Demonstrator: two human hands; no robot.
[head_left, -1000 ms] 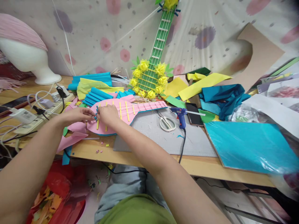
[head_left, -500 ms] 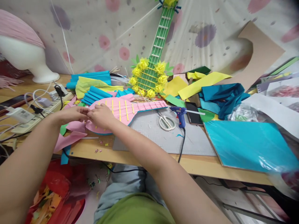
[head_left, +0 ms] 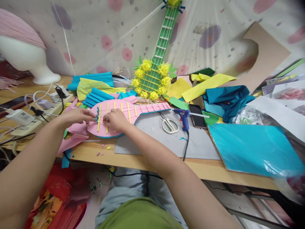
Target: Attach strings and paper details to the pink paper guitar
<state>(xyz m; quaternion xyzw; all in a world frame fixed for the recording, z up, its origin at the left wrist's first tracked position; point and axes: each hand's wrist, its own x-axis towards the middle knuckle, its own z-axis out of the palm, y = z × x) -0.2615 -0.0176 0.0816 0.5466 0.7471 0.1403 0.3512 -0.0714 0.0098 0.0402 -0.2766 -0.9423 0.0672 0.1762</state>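
A pink paper guitar (head_left: 140,108) with a blue edge lies flat, its neck pointing right. Yellow strips (head_left: 114,107) cross its body, and thin white strings run along the neck onto it. Small blue pegs (head_left: 97,114) stand at the body's left end. Beside these pegs is my left hand (head_left: 79,116), its fingertips pinched at them; what they hold is too small to make out. My right hand (head_left: 117,121) rests over the pink body between the yellow strips, fingers curled and closed, their tips partly hidden.
A blue glue gun (head_left: 185,119), white-handled scissors (head_left: 170,126) and a phone (head_left: 198,115) lie right of the guitar. Behind stands a green guitar (head_left: 163,41) with yellow flowers. A power strip (head_left: 43,119) with cables is at left, a blue sheet pack (head_left: 254,148) at right.
My right hand has moved right, away from my left hand, uncovering the blue pegs and yellow strips. My left hand has shifted slightly right.
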